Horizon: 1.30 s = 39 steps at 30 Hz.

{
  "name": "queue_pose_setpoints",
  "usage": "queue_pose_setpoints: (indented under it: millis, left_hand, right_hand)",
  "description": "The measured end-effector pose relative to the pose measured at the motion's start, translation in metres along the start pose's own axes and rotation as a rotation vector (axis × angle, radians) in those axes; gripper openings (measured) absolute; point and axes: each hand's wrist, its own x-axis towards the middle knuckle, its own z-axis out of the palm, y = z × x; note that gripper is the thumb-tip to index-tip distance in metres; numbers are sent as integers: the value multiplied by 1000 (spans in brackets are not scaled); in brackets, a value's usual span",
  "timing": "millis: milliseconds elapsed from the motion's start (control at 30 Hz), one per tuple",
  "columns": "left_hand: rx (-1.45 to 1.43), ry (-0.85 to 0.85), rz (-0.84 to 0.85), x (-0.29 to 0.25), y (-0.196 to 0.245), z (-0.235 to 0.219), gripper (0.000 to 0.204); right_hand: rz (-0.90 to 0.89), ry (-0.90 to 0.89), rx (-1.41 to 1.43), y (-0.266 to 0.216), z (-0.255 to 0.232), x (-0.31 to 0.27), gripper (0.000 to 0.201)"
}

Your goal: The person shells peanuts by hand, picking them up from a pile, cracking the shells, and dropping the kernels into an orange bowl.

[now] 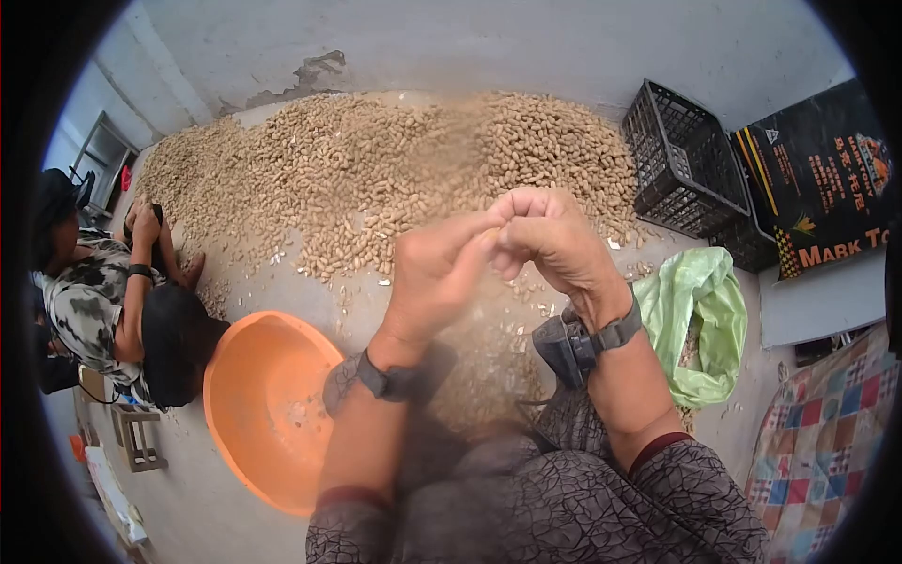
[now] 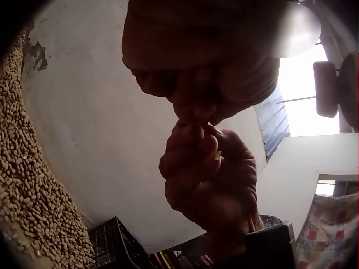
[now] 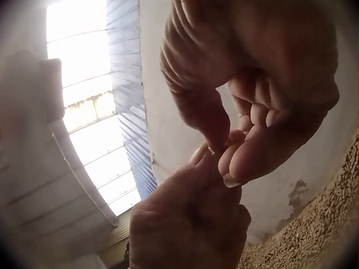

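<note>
- Your left hand (image 1: 434,273) and right hand (image 1: 554,235) meet at the fingertips, fingers curled; you cannot tell from any view whether something is pinched between them.
- The head view gives you the broad peanut pile (image 1: 366,179) along the wall (image 1: 451,47), beyond your hands; each wrist view catches only part of it.
- Only the wrist views show you the bright window (image 3: 90,123).
- Your orange basin (image 1: 249,395) has a few small specks in it; your left forearm (image 1: 362,437) hides part of its side.
- The green bag (image 1: 719,367) gapes beside your right forearm (image 1: 639,395); its contents are hard to make out.
- A black crate (image 1: 695,204) stands at the pile's right, near a printed black sack (image 1: 822,179).
- Another person (image 1: 80,301) is at your left.
</note>
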Motion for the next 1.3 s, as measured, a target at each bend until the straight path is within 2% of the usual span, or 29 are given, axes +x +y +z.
queue_pose_setpoints:
  millis: [67, 167, 300, 367, 500, 567, 700, 900, 967, 1067, 1200, 1267, 1300]
  left_hand:
    - [225, 49, 140, -1, -5, 6, 18]
    - [357, 99, 155, -2, -4, 11, 16]
    - [310, 114, 190, -2, -11, 24, 13]
    - [388, 174, 175, -2, -14, 27, 12]
    - [368, 222, 130, -1, -22, 37, 12]
    - [439, 261, 191, 0, -23, 41, 12]
    - [475, 240, 127, -1, -27, 46, 15]
    - [388, 304, 51, 2, -31, 54, 20]
    - [125, 340, -81, 1, -34, 57, 25]
    - [26, 340, -28, 5, -33, 53, 29]
    - [-107, 346, -48, 8, -32, 50, 29]
    - [-380, 351, -274, 9, -22, 49, 31]
    - [-382, 356, -271, 10, -17, 47, 31]
  right_hand:
    - [26, 3, 62, 4, -2, 2, 12]
    - [62, 9, 136, 9, -3, 4, 10]
    - [58, 16, 192, 14, -4, 6, 9]
    - [67, 30, 201, 15, -2, 6, 9]
    - [87, 46, 171, 17, -7, 9, 10]
    - [77, 69, 176, 18, -8, 9, 12]
    - [97, 100, 122, 23, -11, 9, 14]
    - [97, 129, 41, 23, -10, 5, 13]
    - [89, 168, 10, 21, -6, 2, 13]
    - [64, 213, 6, 17, -1, -1, 12]
    - [-3, 225, 8, 16, 0, -3, 13]
    - [-35, 215, -28, 13, 1, -4, 13]
    - [-62, 211, -60, 11, 3, -5, 14]
